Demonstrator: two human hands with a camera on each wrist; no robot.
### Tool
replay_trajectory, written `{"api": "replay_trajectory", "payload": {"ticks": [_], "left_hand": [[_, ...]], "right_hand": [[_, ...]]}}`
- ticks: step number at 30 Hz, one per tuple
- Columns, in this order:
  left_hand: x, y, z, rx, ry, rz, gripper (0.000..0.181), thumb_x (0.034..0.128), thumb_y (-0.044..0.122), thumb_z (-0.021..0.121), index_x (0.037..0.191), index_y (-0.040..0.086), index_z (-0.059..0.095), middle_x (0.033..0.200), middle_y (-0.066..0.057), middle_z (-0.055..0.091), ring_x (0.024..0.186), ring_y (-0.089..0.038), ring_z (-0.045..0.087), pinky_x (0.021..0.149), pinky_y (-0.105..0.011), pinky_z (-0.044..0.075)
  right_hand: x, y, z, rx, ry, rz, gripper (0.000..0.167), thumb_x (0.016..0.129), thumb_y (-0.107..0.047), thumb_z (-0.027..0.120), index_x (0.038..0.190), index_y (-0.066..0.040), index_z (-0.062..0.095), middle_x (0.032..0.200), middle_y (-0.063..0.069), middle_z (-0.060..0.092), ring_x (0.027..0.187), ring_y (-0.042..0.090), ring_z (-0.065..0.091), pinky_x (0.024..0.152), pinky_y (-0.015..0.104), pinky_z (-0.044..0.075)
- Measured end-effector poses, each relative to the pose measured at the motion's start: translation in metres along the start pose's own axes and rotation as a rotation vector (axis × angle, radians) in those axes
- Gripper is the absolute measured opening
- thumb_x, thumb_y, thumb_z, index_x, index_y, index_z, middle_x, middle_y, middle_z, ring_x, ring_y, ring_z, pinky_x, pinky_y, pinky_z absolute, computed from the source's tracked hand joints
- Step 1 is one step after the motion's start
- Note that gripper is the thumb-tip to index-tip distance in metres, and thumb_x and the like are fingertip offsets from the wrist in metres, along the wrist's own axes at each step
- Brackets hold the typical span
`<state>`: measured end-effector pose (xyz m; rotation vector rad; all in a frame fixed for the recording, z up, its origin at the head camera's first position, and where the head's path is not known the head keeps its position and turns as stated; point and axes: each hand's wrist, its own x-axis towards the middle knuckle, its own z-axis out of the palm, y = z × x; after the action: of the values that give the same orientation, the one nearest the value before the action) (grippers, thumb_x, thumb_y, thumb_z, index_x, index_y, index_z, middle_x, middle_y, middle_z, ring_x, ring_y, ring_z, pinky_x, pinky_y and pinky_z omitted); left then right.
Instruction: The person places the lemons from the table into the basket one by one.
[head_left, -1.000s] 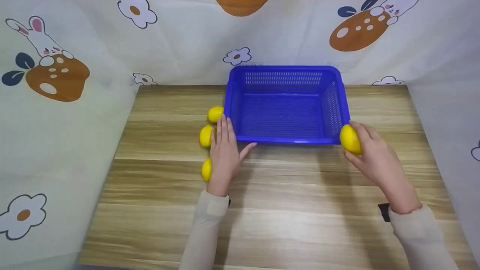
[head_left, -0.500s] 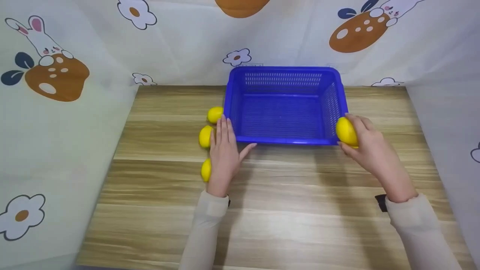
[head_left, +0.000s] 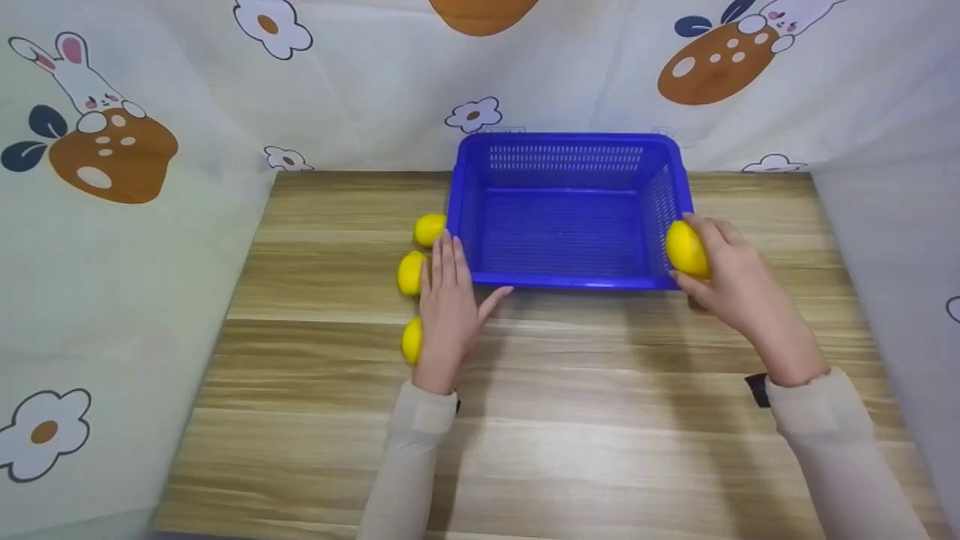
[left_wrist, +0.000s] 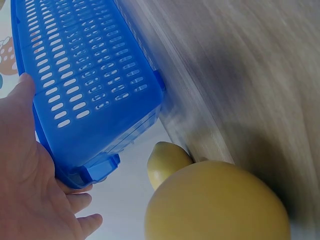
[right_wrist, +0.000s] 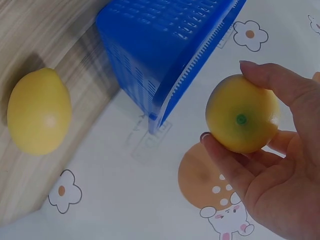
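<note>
With the basket [head_left: 585, 283] as my dial in the head view, twelve at its far wall, my right hand [head_left: 746, 292] has just carried the held lemon [head_left: 688, 249] towards eleven, from about four o'clock to between three and four, where it overlaps the right rim. My thumb and fingers are pinched round it; as I judge it, it is at the basket's edge but not yet inside. My left hand [head_left: 450, 296] hasn't shifted: it lies at eight o'clock along the left rim, fingers straight and thumb spread away, resting against the basket rather than grasping it. Beyond it, three lemons, an upper lemon [head_left: 430, 230], a middle lemon [head_left: 410, 274] and a lower lemon [head_left: 412, 340], sit between half past seven and nine. The right wrist view adds the held lemon's green end [right_wrist: 241, 119], and, at that picture's nine o'clock, another lemon [right_wrist: 40, 111] on the table [right_wrist: 30, 182] outside the basket; from above, my hand hides most or all of it. The left wrist view gives the basket's slotted outer wall [left_wrist: 95, 65] and two lemons, which of the three I cannot tell. Only the head view looks down onto the basket's floor [head_left: 566, 232].
</note>
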<state>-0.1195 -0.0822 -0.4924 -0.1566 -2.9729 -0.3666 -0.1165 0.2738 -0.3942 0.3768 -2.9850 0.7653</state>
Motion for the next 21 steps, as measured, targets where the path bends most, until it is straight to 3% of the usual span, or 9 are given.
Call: {"api": "replay_trajectory", "payload": {"ticks": [21], "left_hand": [[0.000,0.000,0.000,-0.010,-0.012,-0.008,0.108,0.0987,0.072,0.052,0.164,-0.009,0.021,0.174,-0.025,0.015,0.163,-0.036,0.016,0.132,-0.054,0.018]], "right_hand": [[0.027,-0.008,-0.006,-0.022,-0.064,0.013,0.077,0.093,-0.012,0.080,0.156,0.006,0.040,0.148,0.040,0.047,0.120,0.059,0.057,0.103,0.073,0.049]]}}
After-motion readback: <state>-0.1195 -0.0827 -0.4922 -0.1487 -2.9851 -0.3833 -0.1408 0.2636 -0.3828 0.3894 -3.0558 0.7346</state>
